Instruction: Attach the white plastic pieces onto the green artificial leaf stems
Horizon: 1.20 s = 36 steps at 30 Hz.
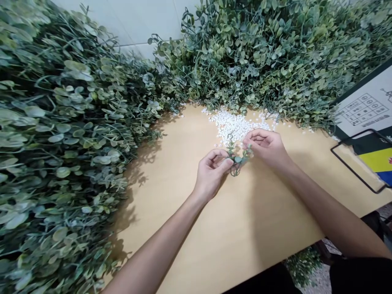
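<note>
Between my hands, above the table, is a small sprig of artificial greenery (237,159) with round leaves and thin curled stems. My left hand (211,169) pinches its left side between thumb and fingers. On the other side, my right hand (265,145) has its thumb and fingertips closed at the sprig's upper right leaves. Whether a small piece sits in that right pinch is too fine to make out. Just beyond my hands, a pile of small white pieces (229,122) is spread on the table, some lying loose around it.
Heaps of artificial foliage line the left (76,143) and back (260,53) of the wooden table (183,228). At right stand a printed board (364,102) and a black wire frame (346,169). More greenery (303,265) lies below the front edge.
</note>
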Motion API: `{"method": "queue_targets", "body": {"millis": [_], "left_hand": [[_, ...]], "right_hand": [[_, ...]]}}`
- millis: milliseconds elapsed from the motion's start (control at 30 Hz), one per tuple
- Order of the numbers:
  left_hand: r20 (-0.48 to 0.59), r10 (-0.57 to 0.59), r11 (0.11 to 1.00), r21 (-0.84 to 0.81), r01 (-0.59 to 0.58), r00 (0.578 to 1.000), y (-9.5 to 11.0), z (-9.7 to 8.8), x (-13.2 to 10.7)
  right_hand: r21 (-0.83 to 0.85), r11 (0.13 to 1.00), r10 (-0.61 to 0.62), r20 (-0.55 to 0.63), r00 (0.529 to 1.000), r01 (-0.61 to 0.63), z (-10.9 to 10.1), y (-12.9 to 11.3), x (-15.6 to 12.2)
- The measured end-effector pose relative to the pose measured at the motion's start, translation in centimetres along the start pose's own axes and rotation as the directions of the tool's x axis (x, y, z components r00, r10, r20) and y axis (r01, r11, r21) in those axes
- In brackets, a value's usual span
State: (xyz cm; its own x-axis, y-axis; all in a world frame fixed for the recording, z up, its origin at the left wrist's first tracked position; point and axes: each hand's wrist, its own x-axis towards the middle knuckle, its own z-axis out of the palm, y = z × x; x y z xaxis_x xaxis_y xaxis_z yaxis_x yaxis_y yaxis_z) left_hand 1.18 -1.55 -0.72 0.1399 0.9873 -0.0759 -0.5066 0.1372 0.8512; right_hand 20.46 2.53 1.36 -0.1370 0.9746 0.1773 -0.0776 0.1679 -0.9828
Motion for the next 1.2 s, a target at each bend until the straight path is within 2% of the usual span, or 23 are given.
{"method": "queue_targets", "body": {"millis": [133,233,333,433,567,700,967,1100,1200], "left_hand": [[-0.069,0.030,0.999,0.015,-0.029,0.997,-0.1,0.0,0.1],[-0.130,0.117,0.992,0.061,-0.110,0.985,-0.6,-0.3,0.2],[-0.201,0.257,0.963,0.134,-0.233,0.945,-1.1,-0.7,0.3],[-0.238,0.275,0.958,0.155,-0.243,0.931,-1.1,-0.7,0.3],[-0.215,0.198,0.979,0.090,-0.183,0.956,-0.9,-0.6,0.3],[-0.202,0.216,0.976,0.080,-0.204,0.955,-0.8,-0.7,0.3],[-0.144,0.258,0.962,0.130,-0.240,0.955,-0.6,-0.5,0.2],[-0.080,0.351,0.917,0.233,-0.325,0.933,-0.3,-0.1,-0.2],[-0.084,0.346,0.904,0.297,-0.308,0.934,0.0,0.3,-0.5]], "right_hand": [[0.063,0.998,0.031,-0.022,0.999,-0.029,-0.2,-0.3,-0.1],[0.075,0.996,-0.035,-0.087,0.996,0.041,-0.4,-0.4,-0.1],[0.052,0.991,-0.113,-0.115,0.987,0.120,-0.1,-0.7,-0.3],[0.013,0.986,-0.165,-0.078,0.983,0.167,0.5,-1.2,-0.8],[-0.070,0.971,-0.227,0.055,0.972,0.230,0.9,-0.9,-1.4],[-0.158,0.957,-0.225,0.130,0.966,0.244,0.9,0.1,-1.5],[-0.188,0.958,-0.191,0.139,0.972,0.215,1.8,1.2,-1.9],[-0.273,0.920,-0.260,0.107,0.960,0.280,2.1,1.2,-2.1],[-0.304,0.905,-0.283,0.090,0.955,0.297,2.4,1.1,-2.3]]}}
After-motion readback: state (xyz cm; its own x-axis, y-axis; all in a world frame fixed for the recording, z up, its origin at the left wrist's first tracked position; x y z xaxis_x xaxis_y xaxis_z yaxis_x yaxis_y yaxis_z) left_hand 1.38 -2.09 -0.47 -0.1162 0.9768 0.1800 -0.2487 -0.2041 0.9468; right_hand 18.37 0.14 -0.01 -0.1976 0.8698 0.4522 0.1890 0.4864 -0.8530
